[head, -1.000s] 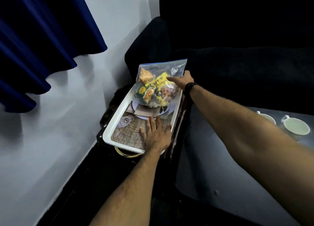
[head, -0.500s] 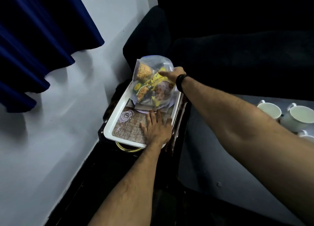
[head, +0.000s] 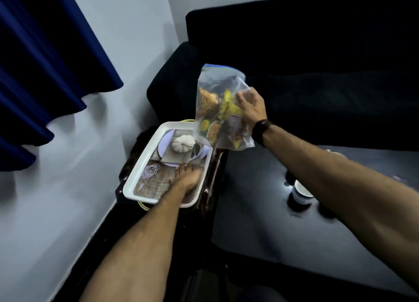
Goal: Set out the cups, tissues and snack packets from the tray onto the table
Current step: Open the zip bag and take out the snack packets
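Head view, the only one. The right hand (head: 249,107) is holding the clear zip bag of snack packets (head: 221,111) up in the air, fingers closed on the bag's right side, the bag hanging upright above the far right corner of the white tray (head: 145,163). Half a second ago the bag's bottom was still resting in the tray; now it is clear of it, so the lift is done and the carry across to the dark table (head: 260,206) is what remains for this item, as I judge it.

The left hand (head: 188,181) is lying flat, fingers spread, on the printed tray liner at the near end, gripping nothing; it has kept that position throughout, likely steadying the tray.

With the bag up, the liner print underneath is showing: a white pumpkin on a plate, glassware, burlap. These look like a picture, not real objects.

On the table to the right, one cup (head: 302,191) is partly showing behind the right forearm, blurred. Tissues: none visible.

Writing: the packets inside the bag are showing yellow, green and orange printing, but nothing is legible at this blur. No brand readable. The bag has a blue seal strip along its top.
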Demonstrator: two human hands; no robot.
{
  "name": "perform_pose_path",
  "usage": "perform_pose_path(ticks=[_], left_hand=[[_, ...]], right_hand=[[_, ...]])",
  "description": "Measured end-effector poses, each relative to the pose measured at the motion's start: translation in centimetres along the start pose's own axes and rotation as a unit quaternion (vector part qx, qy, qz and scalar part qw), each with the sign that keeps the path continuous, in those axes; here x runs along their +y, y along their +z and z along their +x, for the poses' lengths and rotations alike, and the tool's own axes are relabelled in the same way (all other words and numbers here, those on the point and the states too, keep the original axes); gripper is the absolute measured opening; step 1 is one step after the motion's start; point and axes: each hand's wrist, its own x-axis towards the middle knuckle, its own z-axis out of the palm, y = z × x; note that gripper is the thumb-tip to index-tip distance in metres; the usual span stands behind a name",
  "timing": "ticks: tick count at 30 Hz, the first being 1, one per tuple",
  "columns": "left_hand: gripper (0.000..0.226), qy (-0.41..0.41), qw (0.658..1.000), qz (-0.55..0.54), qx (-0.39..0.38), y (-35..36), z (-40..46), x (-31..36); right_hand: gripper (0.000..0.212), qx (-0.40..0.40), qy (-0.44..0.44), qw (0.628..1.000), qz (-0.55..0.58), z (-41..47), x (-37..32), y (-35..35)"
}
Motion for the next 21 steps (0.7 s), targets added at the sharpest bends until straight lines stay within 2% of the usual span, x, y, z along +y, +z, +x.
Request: perform_pose_path(ticks=[2, 3, 5, 6, 8, 12, 14, 16, 18, 21], left_hand=[[0.054, -0.006, 0.981, -0.192, 0.009, -0.7, -1.2, 1.6], [0.053, -0.016, 0.970, -0.241, 0.042, -0.8, -1.8, 2.6], [0.052, -0.027, 0.968, -0.215, 0.122, -0.7, -3.1, 4.5], [0.050, -0.024, 0.969, -0.198, 0.147, -0.4, -3.6, 5.5], [0.046, -0.001, 0.968, -0.198, 0.151, 0.3, -5.0, 7.5], [0.036, 0.028, 0.970, -0.213, 0.117, 2.0, -7.4, 10.3], [0.039, 0.035, 0.969, -0.237, 0.069, 3.2, -8.2, 11.2], [0.050, 0.025, 0.963, -0.267, -0.012, 4.9, -9.1, 11.7], [0.047, 0.020, 0.951, -0.300, -0.077, 6.2, -10.1, 12.1], [0.046, 0.017, 0.935, -0.340, -0.101, 7.1, -11.0, 12.5]], right_hand=[[0.017, 0.002, -0.003, 0.999, -0.039, -1.6, -0.2, -2.6], [0.014, 0.005, 0.003, 0.998, -0.062, -2.7, 0.0, -3.5], [0.012, 0.010, 0.020, 0.992, -0.121, -5.4, 1.5, -5.3], [0.018, 0.008, 0.027, 0.985, -0.171, -6.8, 2.5, -5.9], [0.026, -0.007, 0.025, 0.966, -0.256, -9.9, 4.4, -7.2], [0.023, -0.046, -0.010, 0.965, -0.257, -15.4, 5.6, -8.8], [0.022, -0.060, -0.052, 0.960, -0.267, -17.2, 5.5, -9.4], [0.018, -0.071, -0.085, 0.951, -0.289, -18.3, 5.5, -10.1], [0.016, -0.079, -0.104, 0.942, -0.310, -19.2, 5.5, -11.1], [0.015, -0.093, -0.125, 0.919, -0.363, -20.2, 5.5, -12.8]])
